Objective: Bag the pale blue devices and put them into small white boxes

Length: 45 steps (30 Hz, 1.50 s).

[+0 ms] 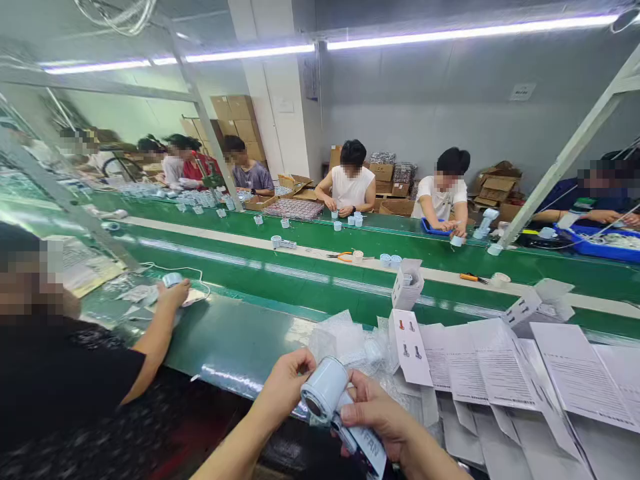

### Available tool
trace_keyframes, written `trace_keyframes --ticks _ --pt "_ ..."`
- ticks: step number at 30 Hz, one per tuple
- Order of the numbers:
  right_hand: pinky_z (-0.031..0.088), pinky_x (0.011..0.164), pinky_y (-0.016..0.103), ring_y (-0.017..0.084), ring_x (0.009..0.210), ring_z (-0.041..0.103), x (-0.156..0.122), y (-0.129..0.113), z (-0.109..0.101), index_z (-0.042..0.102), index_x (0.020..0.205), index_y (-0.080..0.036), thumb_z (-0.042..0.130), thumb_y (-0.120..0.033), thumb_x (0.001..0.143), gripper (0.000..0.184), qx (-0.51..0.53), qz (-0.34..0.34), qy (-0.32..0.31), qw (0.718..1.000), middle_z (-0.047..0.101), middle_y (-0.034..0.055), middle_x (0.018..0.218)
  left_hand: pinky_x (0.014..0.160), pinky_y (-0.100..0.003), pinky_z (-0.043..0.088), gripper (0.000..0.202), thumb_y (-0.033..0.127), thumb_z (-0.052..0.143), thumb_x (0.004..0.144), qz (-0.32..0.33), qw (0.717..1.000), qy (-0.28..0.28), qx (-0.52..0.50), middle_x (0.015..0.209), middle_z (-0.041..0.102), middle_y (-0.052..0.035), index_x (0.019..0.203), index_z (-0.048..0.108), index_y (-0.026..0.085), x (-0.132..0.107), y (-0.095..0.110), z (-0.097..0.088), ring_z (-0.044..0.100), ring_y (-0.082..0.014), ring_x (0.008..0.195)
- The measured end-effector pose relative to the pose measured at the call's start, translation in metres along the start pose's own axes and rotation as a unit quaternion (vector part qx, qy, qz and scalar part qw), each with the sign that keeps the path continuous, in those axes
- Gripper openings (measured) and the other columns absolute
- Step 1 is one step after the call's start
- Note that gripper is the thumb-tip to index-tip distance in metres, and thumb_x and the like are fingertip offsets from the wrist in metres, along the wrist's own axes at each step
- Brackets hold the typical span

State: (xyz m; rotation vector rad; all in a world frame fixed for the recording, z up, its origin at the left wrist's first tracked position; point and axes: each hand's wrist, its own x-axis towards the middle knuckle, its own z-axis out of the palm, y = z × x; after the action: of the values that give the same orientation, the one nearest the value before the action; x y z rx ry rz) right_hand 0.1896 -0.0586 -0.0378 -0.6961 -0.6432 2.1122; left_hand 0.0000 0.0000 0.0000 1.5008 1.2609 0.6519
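Note:
Low in the head view, my left hand (pixel 285 390) curls its fingers round a pale grey-blue cylindrical device (pixel 325 390), its dark open end facing me. My right hand (pixel 383 417) pinches the lower part of the same device, together with a white printed label or handle (pixel 367 448) that hangs below it. Both hands are held just in front of the near edge of the green bench (pixel 225 340). Crumpled clear plastic bags (pixel 345 343) lie right behind the device.
White leaflets (pixel 500 367) and flat white cartons (pixel 410 347) cover the bench to the right. An open small box (pixel 407 283) stands beyond them. A co-worker at the left holds a similar device (pixel 173 280). Several people work across the green conveyor (pixel 320 267).

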Motion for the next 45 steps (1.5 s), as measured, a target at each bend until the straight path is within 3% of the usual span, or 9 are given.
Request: trace_keyframes --ticks 7,13,17,20,26,30,32,34,45 --pt "0.044 0.044 0.015 0.009 0.056 0.06 -0.007 -0.004 0.002 0.059 0.112 -0.019 0.084 -0.023 0.055 0.063 -0.051 0.049 -0.023 0.997 0.065 0.0009 0.087 0.057 -0.024 0.035 0.007 0.021 0.058 0.055 -0.005 0.998 -0.06 0.016 0.055 0.053 0.0038 0.051 0.056 0.016 -0.012 0.005 -0.004 0.045 -0.0124 0.058" --pt "0.041 0.048 0.019 0.011 0.066 0.056 -0.012 -0.003 0.005 0.054 0.106 -0.02 0.075 -0.028 0.06 0.051 -0.178 0.042 0.101 0.978 0.058 0.0027 0.104 0.061 -0.027 0.039 0.023 0.039 0.053 0.075 0.029 0.997 0.058 0.029 0.063 0.053 0.0014 0.066 0.057 0.019 -0.016 -0.004 -0.003 0.048 -0.0144 0.061" --pt "0.043 0.066 0.029 0.015 0.073 0.055 -0.017 -0.002 0.019 0.03 0.141 -0.019 0.065 -0.025 0.069 0.08 -0.375 0.005 0.141 0.916 0.059 0.0009 0.09 0.073 -0.03 0.043 0.025 0.032 0.045 0.086 0.199 0.957 0.033 0.208 0.076 0.065 -0.0052 0.078 0.065 0.019 -0.024 0.001 0.011 0.058 -0.0188 0.075" --pt "0.039 0.069 0.031 0.018 0.072 0.054 -0.022 -0.002 0.026 0.006 0.153 -0.02 0.065 -0.026 0.073 0.1 -0.502 0.009 0.133 0.855 0.059 -0.001 0.081 0.065 -0.027 0.045 0.03 0.03 0.041 0.091 0.211 0.94 0.008 0.269 0.07 0.066 -0.0035 0.077 0.065 0.018 -0.021 0.009 0.014 0.059 -0.0164 0.067" --pt "0.043 0.068 0.029 0.016 0.07 0.057 -0.019 0.01 0.019 0.025 0.149 -0.024 0.078 -0.035 0.063 0.102 -0.344 0.03 0.075 0.935 0.061 -0.0006 0.084 0.061 -0.022 0.046 0.029 0.026 0.046 0.091 0.224 0.933 -0.033 0.28 0.066 0.067 0.0 0.076 0.07 0.019 -0.014 0.015 0.004 0.061 -0.0135 0.064" --pt "0.046 0.071 0.031 0.017 0.077 0.058 -0.017 0.012 0.014 0.051 0.134 -0.026 0.078 -0.043 0.064 0.076 -0.263 -0.006 0.086 0.961 0.063 0.0018 0.094 0.062 -0.028 0.047 0.027 0.02 0.044 0.094 0.383 0.838 -0.019 0.389 0.07 0.064 -0.0042 0.088 0.07 0.016 -0.025 0.014 -0.004 0.058 -0.0175 0.067" --pt "0.046 0.07 0.03 0.016 0.074 0.057 -0.018 0.01 0.013 0.049 0.135 -0.026 0.078 -0.042 0.065 0.078 -0.253 -0.001 0.115 0.961 0.063 0.0018 0.093 0.062 -0.031 0.047 0.026 0.015 0.041 0.094 0.465 0.76 0.016 0.454 0.071 0.062 -0.0052 0.097 0.067 0.013 -0.034 0.012 -0.005 0.055 -0.0188 0.066" --pt "0.045 0.07 0.029 0.015 0.073 0.057 -0.019 0.008 0.013 0.045 0.138 -0.024 0.079 -0.039 0.063 0.084 -0.251 -0.011 0.138 0.958 0.064 0.002 0.094 0.063 -0.033 0.047 0.023 0.011 0.041 0.093 0.488 0.728 0.056 0.479 0.072 0.062 -0.0052 0.101 0.063 0.011 -0.04 0.007 -0.005 0.054 -0.0191 0.065" --pt "0.033 0.041 0.021 0.009 0.039 0.04 -0.006 0.032 0.014 0.046 0.11 -0.021 0.068 -0.042 0.068 0.052 -0.236 -0.008 0.23 0.944 0.05 -0.0101 0.049 0.045 -0.023 0.043 0.023 0.011 0.037 0.09 0.264 0.824 0.198 0.461 0.059 0.061 0.0016 0.076 0.053 0.02 -0.026 -0.052 0.016 0.06 -0.0144 0.048"
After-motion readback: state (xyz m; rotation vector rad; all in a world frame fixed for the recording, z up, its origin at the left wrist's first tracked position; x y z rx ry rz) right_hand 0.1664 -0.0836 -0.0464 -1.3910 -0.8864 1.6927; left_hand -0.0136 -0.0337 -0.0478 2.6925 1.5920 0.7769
